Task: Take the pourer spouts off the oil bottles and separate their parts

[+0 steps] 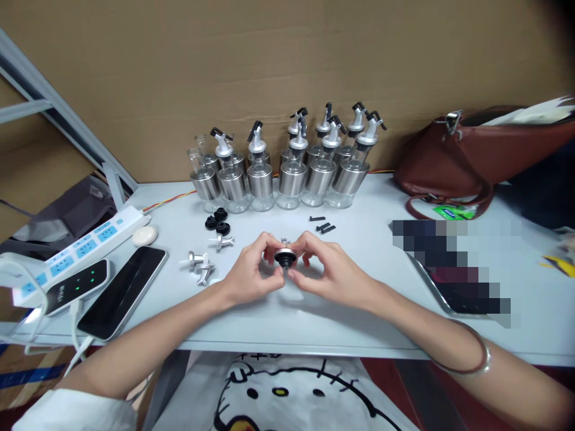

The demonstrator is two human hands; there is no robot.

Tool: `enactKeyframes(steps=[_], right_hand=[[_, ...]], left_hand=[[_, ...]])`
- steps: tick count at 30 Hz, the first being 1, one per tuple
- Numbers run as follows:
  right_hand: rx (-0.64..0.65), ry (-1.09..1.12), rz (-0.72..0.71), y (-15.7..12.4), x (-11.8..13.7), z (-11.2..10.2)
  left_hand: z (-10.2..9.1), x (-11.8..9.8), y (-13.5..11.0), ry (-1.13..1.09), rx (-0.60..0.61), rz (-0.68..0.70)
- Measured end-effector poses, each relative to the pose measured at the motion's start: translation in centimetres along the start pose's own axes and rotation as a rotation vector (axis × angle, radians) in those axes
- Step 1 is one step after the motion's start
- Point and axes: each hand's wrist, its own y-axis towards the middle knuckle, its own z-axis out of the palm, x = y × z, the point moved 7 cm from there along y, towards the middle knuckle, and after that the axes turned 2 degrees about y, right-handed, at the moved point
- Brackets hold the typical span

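Above the front part of the table, my left hand and my right hand pinch one pour spout between thumbs and fingers. Its black ribbed stopper faces me, with a silver collar behind it. Left of my hands lie several silver spout pieces and, farther back, a cluster of black stoppers. Small black levers rest beyond my right hand. At the back stand rows of glass bottles with steel bands; many carry silver spouts with black levers, while a few at the left have bare necks.
A white power strip, a dark phone, a black device with green lights and a round white object lie at left. At right are a brown bag and a partly blurred tablet-like object. Cardboard stands behind.
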Motion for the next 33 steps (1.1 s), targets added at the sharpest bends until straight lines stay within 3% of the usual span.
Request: enactKeyframes(steps=[8,19,24,28,31,33], right_hand=[[-0.102,-0.083,-0.027,-0.2,0.0,-1.1],[-0.026,-0.091,-0.023,-0.4,-0.1,-1.1],[-0.073,-0.049,-0.028,0.0,-0.1,-1.7],[-0.104,-0.07,-0.11,0.4,0.3,-2.4],[-0.139,-0.21,-0.118,0.7,-0.5,-4.0],[-0.202,-0.372,-0.042,1.0,-2.1,-5.8]], left_hand=[[-0.4,-0.6,-0.1,0.065,-0.06,0.042],[-0.6,-0.5,0.0,0.058,-0.044,0.128],[-0.4,-0.2,0.0,-0.016,-0.03,0.04],[0.1,0.5,-0.1,-0.176,0.002,-0.042],[0.3,0.9,0.0,-0.209,0.004,-0.083],[0.3,0.9,0.1,-0.166,0.003,-0.091]])
